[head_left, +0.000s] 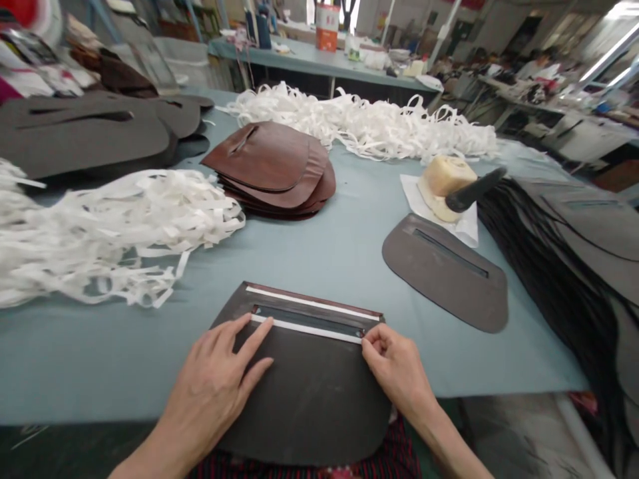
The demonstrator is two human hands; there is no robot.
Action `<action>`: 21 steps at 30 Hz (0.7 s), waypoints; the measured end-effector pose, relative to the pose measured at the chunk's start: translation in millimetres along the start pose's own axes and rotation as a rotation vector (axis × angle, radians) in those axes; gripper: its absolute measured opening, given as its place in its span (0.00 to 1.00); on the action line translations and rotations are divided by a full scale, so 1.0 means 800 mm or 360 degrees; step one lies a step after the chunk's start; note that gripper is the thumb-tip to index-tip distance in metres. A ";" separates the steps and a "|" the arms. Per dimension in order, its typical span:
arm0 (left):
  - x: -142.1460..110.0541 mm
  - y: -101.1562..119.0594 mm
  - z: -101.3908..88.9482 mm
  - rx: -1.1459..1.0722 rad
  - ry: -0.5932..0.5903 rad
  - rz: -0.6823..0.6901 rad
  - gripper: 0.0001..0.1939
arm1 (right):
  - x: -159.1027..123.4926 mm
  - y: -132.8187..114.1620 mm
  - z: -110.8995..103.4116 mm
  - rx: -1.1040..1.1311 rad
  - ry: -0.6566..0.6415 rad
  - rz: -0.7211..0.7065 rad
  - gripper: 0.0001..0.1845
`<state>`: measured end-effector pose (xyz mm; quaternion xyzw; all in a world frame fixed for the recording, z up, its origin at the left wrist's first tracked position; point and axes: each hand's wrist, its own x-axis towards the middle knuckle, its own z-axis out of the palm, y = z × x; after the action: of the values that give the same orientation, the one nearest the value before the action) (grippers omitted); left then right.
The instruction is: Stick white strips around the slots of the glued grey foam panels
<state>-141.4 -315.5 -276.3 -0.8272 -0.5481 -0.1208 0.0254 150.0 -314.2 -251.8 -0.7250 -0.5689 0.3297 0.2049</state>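
A dark grey leather-like panel (314, 399) with a long slot lies at the table's front edge, its lower part jutting past it. One white strip runs along its top edge and a second white strip (309, 328) lies just below the slot. My left hand (219, 366) rests flat with fingers spread, two fingertips at the left end of the lower strip. At that strip's right end, my right hand (394, 359) pinches with thumb and index finger. Whether the strip's tip sits between those fingers is hard to see, but they meet right at it.
Piles of white strips (120, 226) lie left and at the back (359, 126). Brown leather panels (279, 166) are stacked mid-table. A slotted grey piece (444, 273), a yellowish block (449, 176) with a black-handled tool (474, 189), and black strips (529, 259) are on the right.
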 end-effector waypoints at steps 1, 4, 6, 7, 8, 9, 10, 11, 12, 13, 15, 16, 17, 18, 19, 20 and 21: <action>-0.001 0.003 -0.002 0.0053 -0.0051 0.0009 0.28 | 0.000 0.001 0.001 -0.0012 0.0001 0.0001 0.08; 0.001 0.011 -0.006 0.0171 -0.0129 0.0007 0.30 | 0.001 0.001 0.002 -0.0050 0.0012 0.0006 0.08; 0.004 0.018 -0.006 0.0219 -0.0146 -0.0014 0.30 | 0.002 -0.001 0.002 -0.0075 0.0026 0.0011 0.07; 0.005 0.021 -0.006 0.0232 -0.0145 -0.0030 0.29 | 0.003 -0.002 0.002 -0.0091 0.0032 0.0014 0.07; 0.007 0.025 -0.005 0.0237 -0.0138 -0.0040 0.28 | 0.003 -0.003 0.002 -0.0112 0.0040 0.0017 0.07; 0.008 0.029 -0.003 0.0233 -0.0134 -0.0034 0.27 | 0.004 -0.004 0.003 -0.0136 0.0048 0.0021 0.07; 0.009 0.034 -0.002 0.0222 -0.0127 -0.0010 0.27 | 0.004 -0.004 0.003 -0.0158 0.0054 0.0024 0.07; 0.011 0.039 0.000 0.0207 -0.0121 0.0028 0.28 | 0.005 -0.004 0.004 -0.0179 0.0059 0.0027 0.07; 0.013 0.044 0.001 0.0191 -0.0120 0.0067 0.30 | 0.005 -0.004 0.005 -0.0195 0.0061 0.0030 0.07; 0.015 0.049 0.001 0.0179 -0.0130 0.0101 0.31 | 0.005 -0.003 0.005 -0.0209 0.0066 0.0033 0.06; 0.019 0.059 0.000 0.0184 -0.0163 0.0122 0.32 | 0.005 -0.002 0.006 -0.0233 0.0071 0.0040 0.06; 0.021 0.064 -0.001 0.0202 -0.0178 0.0111 0.31 | 0.005 -0.002 0.005 -0.0245 0.0072 0.0045 0.06; 0.023 0.069 -0.002 0.0218 -0.0192 0.0106 0.29 | 0.006 -0.002 0.005 -0.0256 0.0072 0.0049 0.05; 0.026 0.075 -0.004 0.0228 -0.0198 0.0118 0.28 | 0.006 -0.003 0.005 -0.0268 0.0070 0.0051 0.05; 0.028 0.082 -0.005 0.0229 -0.0197 0.0137 0.28 | 0.007 -0.004 0.004 -0.0283 0.0065 0.0054 0.05; 0.030 0.089 -0.006 0.0224 -0.0197 0.0153 0.30 | 0.007 -0.005 0.004 -0.0302 0.0060 0.0056 0.06; 0.032 0.096 -0.006 0.0215 -0.0205 0.0165 0.31 | 0.008 -0.006 0.004 -0.0322 0.0055 0.0052 0.05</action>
<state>-62.6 -323.8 -258.5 -0.8569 -0.5119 -0.0287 0.0522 145.6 -307.1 -252.2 -0.7568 -0.5837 0.2614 0.1350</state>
